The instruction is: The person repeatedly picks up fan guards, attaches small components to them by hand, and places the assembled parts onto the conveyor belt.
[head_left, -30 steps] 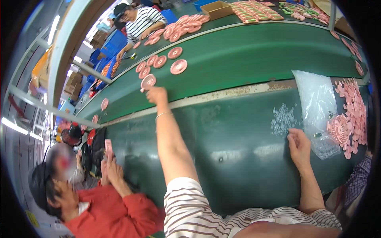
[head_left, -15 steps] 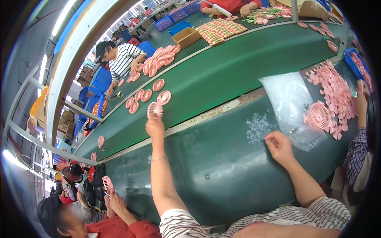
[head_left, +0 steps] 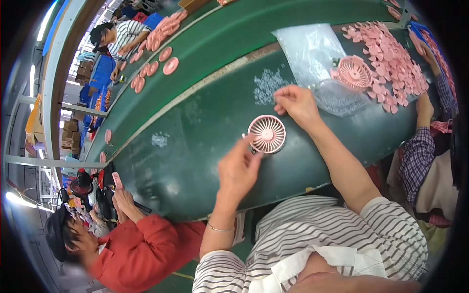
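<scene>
My left hand (head_left: pixel 238 168) grips the edge of a round pink fan housing (head_left: pixel 267 134) with a slatted grille, thumb and fingers at its lower left side. The housing is just over the green worktable, in front of me. My right hand (head_left: pixel 299 106) is up and to the right of it, fingertips pinched together; whatever they hold is too small to make out. Beside those fingertips lies a scatter of small clear pieces (head_left: pixel 267 84). A second pink fan housing (head_left: pixel 354 72) rests against a clear plastic bag (head_left: pixel 312 49) of small pieces.
Pink fan blades (head_left: pixel 391 63) are heaped at the right. Another small cluster of clear pieces (head_left: pixel 159 139) lies to the left. Pink round parts (head_left: pixel 170 66) sit on the green belt (head_left: pixel 205 53) beyond. Co-workers sit left, right and across; a red sleeve (head_left: pixel 146 249) is close on my left.
My left hand has brought a fan housing from the belt back to the table in front of me. My right hand stays pinched by the clear pieces. The view has shifted downward and right.
</scene>
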